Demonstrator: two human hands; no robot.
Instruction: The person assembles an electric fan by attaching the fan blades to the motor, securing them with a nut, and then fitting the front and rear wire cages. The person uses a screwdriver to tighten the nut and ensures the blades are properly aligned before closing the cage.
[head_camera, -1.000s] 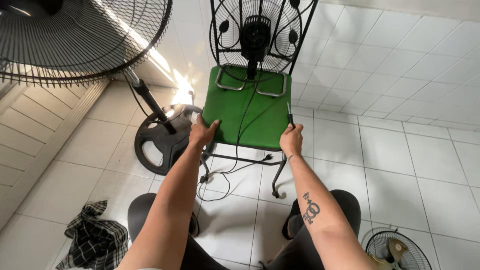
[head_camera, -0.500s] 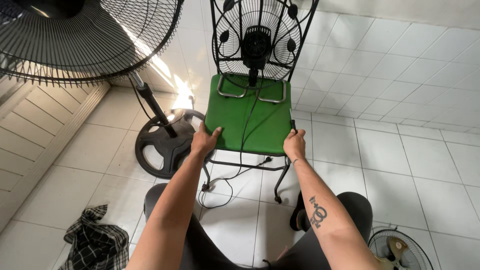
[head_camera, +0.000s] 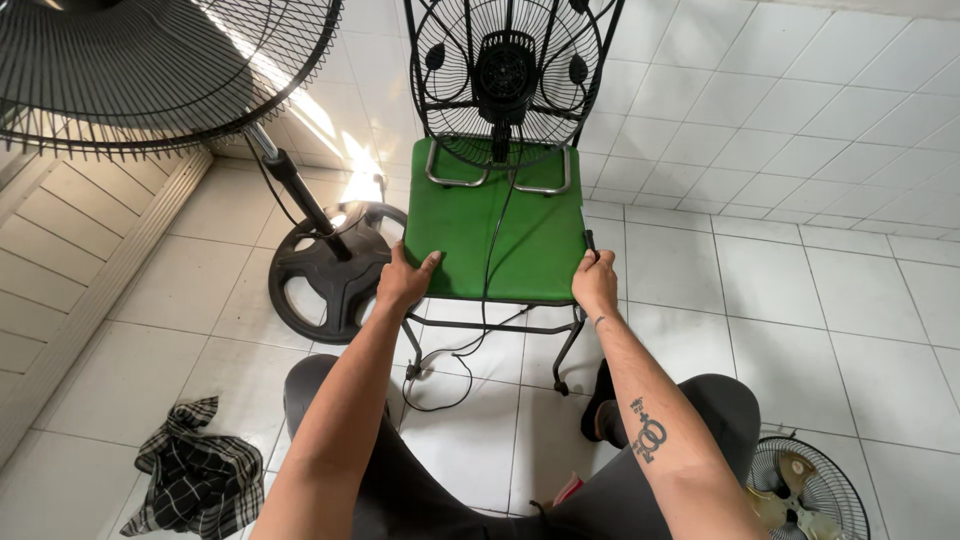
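A metal chair with a green seat (head_camera: 470, 235) stands on the tiled floor in front of me. My left hand (head_camera: 404, 279) grips the seat's front left corner. My right hand (head_camera: 596, 284) grips the front right corner. A small black fan (head_camera: 507, 75) on a bent wire stand rests at the back of the seat, against the chair's black metal back. Its black cord (head_camera: 490, 290) runs down over the seat to the floor.
A large black pedestal fan (head_camera: 150, 70) with a round base (head_camera: 335, 272) stands at left, close to the chair. A checked cloth (head_camera: 195, 480) lies on the floor at lower left. A fan grille (head_camera: 810, 490) lies at lower right. My knees are below.
The chair appears nearer and larger in view, with both hands still on its front corners. The view has shifted lower, showing more of my legs.
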